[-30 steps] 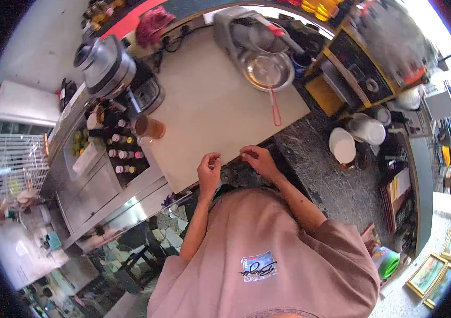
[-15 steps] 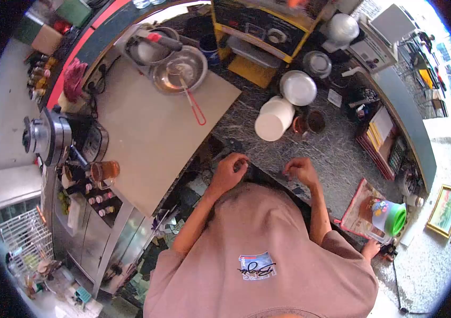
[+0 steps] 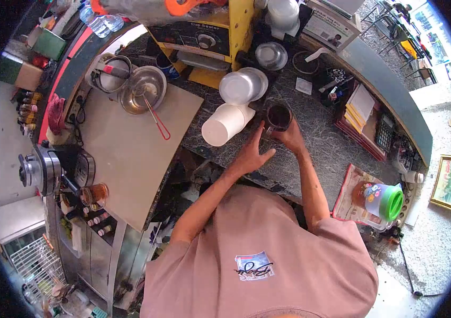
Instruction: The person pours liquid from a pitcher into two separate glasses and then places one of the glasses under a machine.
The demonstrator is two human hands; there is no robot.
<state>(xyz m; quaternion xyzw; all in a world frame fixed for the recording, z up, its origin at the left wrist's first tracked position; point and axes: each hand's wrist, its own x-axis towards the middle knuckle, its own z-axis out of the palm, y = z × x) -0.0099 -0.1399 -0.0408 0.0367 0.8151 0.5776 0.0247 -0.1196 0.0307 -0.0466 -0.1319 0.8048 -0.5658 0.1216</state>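
A clear glass mug (image 3: pixel 279 116) of dark liquid stands on the dark marbled counter. My right hand (image 3: pixel 292 139) is closed round its near right side, the far fingers hidden behind the glass. My left hand (image 3: pixel 253 155) is open at the left of the mug, index finger stretched up close to the handle and thumb apart. Just left of that hand a stack of white paper cups (image 3: pixel 225 127) lies on its side, beside a stack of white lids (image 3: pixel 239 87).
A cup sealer (image 3: pixel 199 40) stands at the back. On the left board (image 3: pixel 125 153) are a steel bowl (image 3: pixel 148 103) with a red-handled strainer (image 3: pixel 156 121) and a mug of amber liquid (image 3: pixel 94 194). A green-lidded pitcher (image 3: pixel 379 200) sits on a tray at right.
Both hands have moved forward from the counter's near edge to the mug, the right one taking hold of it. The view has swung right, and another person's hand by the pitcher is gone.
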